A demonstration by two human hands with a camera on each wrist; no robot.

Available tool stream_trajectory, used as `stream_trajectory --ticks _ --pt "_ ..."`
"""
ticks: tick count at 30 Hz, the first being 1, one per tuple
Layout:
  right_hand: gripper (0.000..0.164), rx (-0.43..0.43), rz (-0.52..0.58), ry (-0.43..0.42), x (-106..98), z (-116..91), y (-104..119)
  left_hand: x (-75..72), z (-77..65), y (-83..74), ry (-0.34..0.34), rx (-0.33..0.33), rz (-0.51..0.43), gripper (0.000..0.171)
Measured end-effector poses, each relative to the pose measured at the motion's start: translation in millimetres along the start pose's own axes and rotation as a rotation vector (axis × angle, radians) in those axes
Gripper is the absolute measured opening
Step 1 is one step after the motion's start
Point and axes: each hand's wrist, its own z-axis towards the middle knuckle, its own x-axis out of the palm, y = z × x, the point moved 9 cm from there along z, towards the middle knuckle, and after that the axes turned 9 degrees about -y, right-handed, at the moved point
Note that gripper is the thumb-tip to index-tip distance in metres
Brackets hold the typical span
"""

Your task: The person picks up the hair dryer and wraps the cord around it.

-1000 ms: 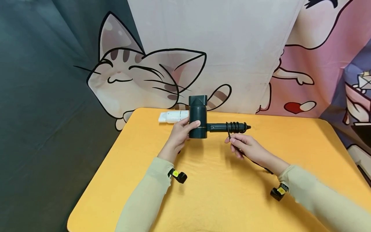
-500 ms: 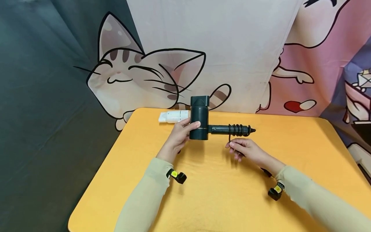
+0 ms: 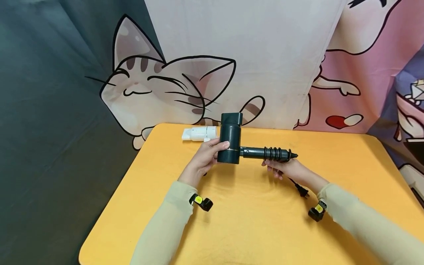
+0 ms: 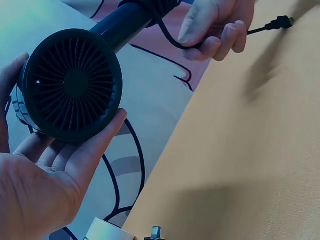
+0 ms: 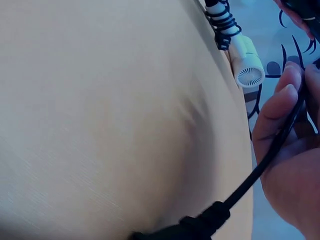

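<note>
My left hand [image 3: 203, 156] grips the barrel of a dark green hair dryer [image 3: 230, 138], holding it up over the table with its handle pointing right. In the left wrist view the round slotted vent [image 4: 75, 85] faces the camera, fingers and thumb on either side. Several turns of black power cord [image 3: 273, 153] wrap the handle. Just below the handle's end, my right hand [image 3: 287, 169] pinches the loose part of the cord [image 5: 270, 155] between thumb and fingers. The plug [image 3: 302, 191] dangles from it, beneath the right wrist.
A white hair dryer [image 3: 198, 133] lies at the back of the yellow table [image 3: 238, 228], its handle wrapped in black cord [image 5: 223, 22] in the right wrist view. Behind the table hangs a cat-print curtain [image 3: 142, 84].
The dark hair dryer has shifted slightly right and down, its handle now tilting down. My right hand has moved right, up close under the handle, and the plug swings into view.
</note>
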Motion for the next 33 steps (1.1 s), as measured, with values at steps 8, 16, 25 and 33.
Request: stream_trajectory --ticks 8,16,25,33 --pt "0.013 -0.159 -0.016 0.036 -22.8 9.9 19.3 0.5 -2.1 2.0 0.012 -0.007 0.014 0.054" --pt "0.013 -0.070 -0.117 0.124 -37.7 25.3 26.6 3.4 -4.1 0.8 0.032 -0.003 0.032 0.055" --pt "0.021 -0.024 -0.349 0.214 -39.3 41.8 47.2 8.1 -3.9 4.3 0.060 -0.029 0.086 0.061" --pt "0.022 -0.073 -0.460 0.266 -27.1 53.2 84.0 4.2 -2.2 6.9 0.043 -0.042 0.112 0.061"
